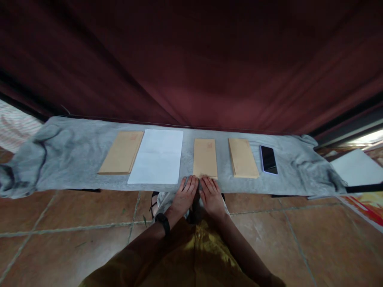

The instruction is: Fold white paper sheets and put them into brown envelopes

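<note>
My left hand point(186, 194) rests at the table's near edge, fingers stretched out flat, its tips by the lower left corner of a brown envelope point(205, 157). Beside it my right hand point(212, 196) lies the same way, its fingertips touching that envelope's near edge. Neither hand grips anything that I can see. Left of them lies white paper point(157, 155), and past that a stack of larger brown envelopes point(122, 153). To the right is another brown envelope stack point(243, 158), slightly fanned.
A phone point(269, 160) with a dark screen lies at the right. Grey cloth point(74, 155) covers the narrow table, wrinkled at both ends. A dark red curtain point(191, 79) hangs behind it. Below is a tiled floor point(95, 247). A white panel point(359, 171) stands at the far right.
</note>
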The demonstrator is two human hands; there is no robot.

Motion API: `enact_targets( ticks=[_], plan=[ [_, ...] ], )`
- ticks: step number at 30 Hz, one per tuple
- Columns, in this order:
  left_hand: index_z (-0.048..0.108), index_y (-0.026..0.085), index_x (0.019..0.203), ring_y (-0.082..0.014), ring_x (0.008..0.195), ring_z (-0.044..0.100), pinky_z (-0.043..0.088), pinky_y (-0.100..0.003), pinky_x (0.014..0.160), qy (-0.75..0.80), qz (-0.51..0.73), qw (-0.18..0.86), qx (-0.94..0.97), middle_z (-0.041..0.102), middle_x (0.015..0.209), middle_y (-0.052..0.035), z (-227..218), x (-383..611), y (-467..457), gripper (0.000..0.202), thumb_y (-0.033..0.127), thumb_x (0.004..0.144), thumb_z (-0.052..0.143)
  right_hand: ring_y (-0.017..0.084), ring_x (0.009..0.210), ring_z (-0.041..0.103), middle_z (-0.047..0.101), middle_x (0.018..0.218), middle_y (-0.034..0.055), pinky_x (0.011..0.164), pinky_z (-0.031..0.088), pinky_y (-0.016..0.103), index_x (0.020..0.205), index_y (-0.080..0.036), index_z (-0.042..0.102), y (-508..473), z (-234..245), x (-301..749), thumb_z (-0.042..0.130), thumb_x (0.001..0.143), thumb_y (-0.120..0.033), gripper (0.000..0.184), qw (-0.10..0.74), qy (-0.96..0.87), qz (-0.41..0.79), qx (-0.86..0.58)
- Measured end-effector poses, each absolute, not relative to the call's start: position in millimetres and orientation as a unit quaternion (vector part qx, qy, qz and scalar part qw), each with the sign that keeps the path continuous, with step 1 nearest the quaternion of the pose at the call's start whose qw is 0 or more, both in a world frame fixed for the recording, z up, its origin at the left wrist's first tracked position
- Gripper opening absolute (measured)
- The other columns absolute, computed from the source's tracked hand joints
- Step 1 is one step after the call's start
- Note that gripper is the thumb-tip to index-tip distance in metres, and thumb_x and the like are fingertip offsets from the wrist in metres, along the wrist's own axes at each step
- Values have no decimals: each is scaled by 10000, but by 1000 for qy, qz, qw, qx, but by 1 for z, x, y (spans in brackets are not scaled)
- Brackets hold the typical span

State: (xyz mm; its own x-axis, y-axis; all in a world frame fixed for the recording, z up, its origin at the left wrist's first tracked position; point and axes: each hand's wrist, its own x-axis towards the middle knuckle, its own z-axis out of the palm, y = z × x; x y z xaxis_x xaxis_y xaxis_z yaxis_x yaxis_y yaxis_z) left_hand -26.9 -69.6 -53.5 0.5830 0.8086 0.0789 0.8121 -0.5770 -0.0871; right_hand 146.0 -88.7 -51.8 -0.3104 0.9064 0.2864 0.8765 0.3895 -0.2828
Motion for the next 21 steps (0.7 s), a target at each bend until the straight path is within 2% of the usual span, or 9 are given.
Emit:
enact_targets(
  ticks=[5, 12, 21],
  plan=[
    [315, 113, 1576, -279, 1489, 365, 282, -514, 1240, -463, -26, 47, -885, 459, 1558, -180, -58, -28, -69, 651, 125, 930, 392, 236, 1444, 418, 513, 1525, 121, 1233, 265, 479, 1526, -152, 431, -85, -52, 139, 400, 1044, -283, 500, 192, -797, 35, -572],
    [338, 118, 1566, -297, 1476, 385, 298, -539, 1215, -473, -32, 40, -880, 463, 1551, -194, -56, -25, -67, 609, 238, 973, 405, 222, 1405, 479, 550, 1495, 104, 1218, 293, 452, 1519, -176, 446, -88, -56, 161, 407, 1048, -270, 481, 210, -768, 6, -605],
    [368, 225, 1557, -314, 1377, 483, 356, -563, 1159, -491, -15, 65, -868, 541, 1445, -174, -37, -8, -68, 604, 145, 962, 428, 239, 1401, 482, 539, 1504, 107, 1204, 320, 450, 1495, -151, 474, -92, -58, 178, 400, 1052, -272, 465, 221, -755, -8, -617]
  ],
)
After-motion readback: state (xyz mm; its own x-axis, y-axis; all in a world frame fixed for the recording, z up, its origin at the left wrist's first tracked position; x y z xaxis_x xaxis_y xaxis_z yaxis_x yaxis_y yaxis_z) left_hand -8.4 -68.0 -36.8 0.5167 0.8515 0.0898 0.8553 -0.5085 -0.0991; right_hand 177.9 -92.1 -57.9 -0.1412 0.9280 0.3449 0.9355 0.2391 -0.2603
